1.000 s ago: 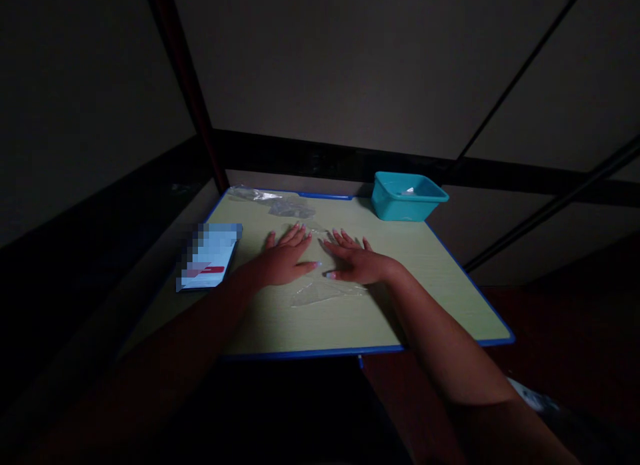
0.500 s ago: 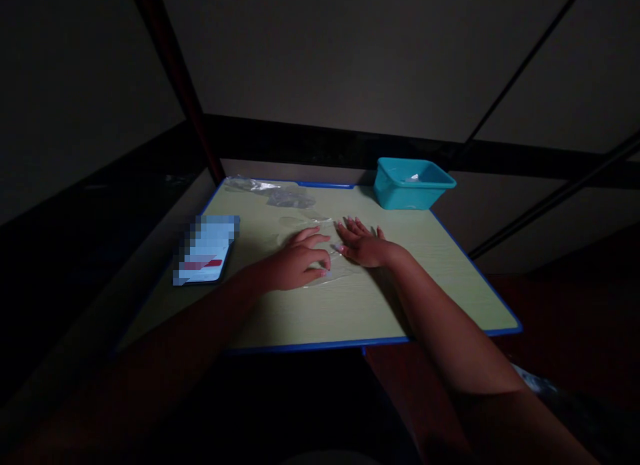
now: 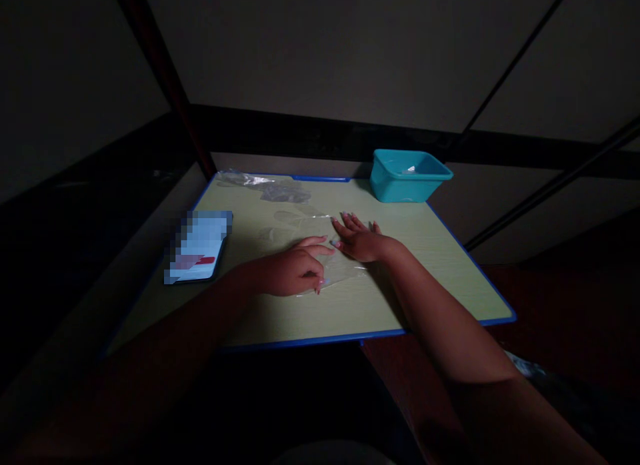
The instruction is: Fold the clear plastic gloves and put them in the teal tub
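A clear plastic bag [image 3: 343, 271] lies flat on the table [image 3: 425, 285], thin and partly hidden under both hands. My left hand [image 3: 293, 270] rests palm down on its left part. Two of its fingers stretch out across the film, while the index finger bends close to the thumb. My right hand [image 3: 363, 243] lies flat on the right part of the film with its fingers spread. The two hands are close together but apart. No lifted thing shows in either hand.
At the far left of the table lies crumpled clear plastic [image 3: 285, 194]. A phone [image 3: 203, 248] with a lit screen is at the left edge. A turquoise basket [image 3: 407, 190] with something pale inside stands at the back right. Blue edging [image 3: 320, 340] borders the table.
My left hand has shifted slightly toward me over the film, its thumb lower and index more bent. My right hand stays flat in nearly the same place. The view has shifted slightly.
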Available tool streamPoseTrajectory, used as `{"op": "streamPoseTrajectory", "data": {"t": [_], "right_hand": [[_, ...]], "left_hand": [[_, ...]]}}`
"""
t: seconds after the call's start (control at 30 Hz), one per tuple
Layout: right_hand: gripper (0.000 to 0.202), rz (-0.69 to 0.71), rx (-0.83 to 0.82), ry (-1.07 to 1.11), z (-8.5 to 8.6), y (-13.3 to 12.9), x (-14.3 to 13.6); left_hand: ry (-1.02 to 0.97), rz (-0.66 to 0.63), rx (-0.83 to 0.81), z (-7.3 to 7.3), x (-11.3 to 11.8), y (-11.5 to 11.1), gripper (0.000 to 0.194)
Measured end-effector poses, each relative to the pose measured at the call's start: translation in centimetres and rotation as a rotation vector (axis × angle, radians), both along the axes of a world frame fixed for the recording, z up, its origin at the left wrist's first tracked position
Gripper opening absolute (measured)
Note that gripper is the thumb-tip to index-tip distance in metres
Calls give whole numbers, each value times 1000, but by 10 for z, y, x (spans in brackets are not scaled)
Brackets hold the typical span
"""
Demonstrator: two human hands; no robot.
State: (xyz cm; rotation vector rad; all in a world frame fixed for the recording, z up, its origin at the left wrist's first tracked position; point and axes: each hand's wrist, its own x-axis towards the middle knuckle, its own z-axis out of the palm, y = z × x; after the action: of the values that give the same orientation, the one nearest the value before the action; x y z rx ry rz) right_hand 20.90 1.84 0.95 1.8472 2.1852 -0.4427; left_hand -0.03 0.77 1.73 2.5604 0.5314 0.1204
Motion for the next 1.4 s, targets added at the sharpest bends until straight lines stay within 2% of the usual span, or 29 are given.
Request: {"op": "streamPoseTrajectory", "data": {"t": [0.1, 0.3, 0.4, 0.5, 0.67, 0.77, 0.9, 1.03, 1.2, 1.4], "right_hand": [[66, -7, -2, -2, 0, 0, 0], [67, -22, -6, 2, 0, 0, 0], [66, -23, -8, -10, 2, -1, -1], [66, -18, -11, -16, 3, -2, -1], [67, -24, -6, -9, 1, 0, 1], [66, -24, -7, -9, 1, 0, 1], [66, -21, -3, -15, 2, -1, 0], [66, -17, 11, -8, 0, -1, 1], [66, -26, 3, -8, 1, -1, 0], [66, -21, 13, -21, 0, 0, -1]], "left_hand": [[-9, -13, -15, 1, 0, 0, 29], [-60, 100, 132, 3, -2, 7, 22], [76, 62, -30, 5, -7, 11, 32], [191, 78, -221, 7, -12, 13, 38], [214, 6, -306, 9, -14, 12, 37], [82, 86, -189, 8, -9, 8, 26], [-118, 131, 104, 1, 1, 0, 22], [-91, 140, 340, -10, 11, -11, 26], [-31, 50, 465, -13, 18, -18, 23], [-1, -37, 547, -17, 21, -14, 23]]}}
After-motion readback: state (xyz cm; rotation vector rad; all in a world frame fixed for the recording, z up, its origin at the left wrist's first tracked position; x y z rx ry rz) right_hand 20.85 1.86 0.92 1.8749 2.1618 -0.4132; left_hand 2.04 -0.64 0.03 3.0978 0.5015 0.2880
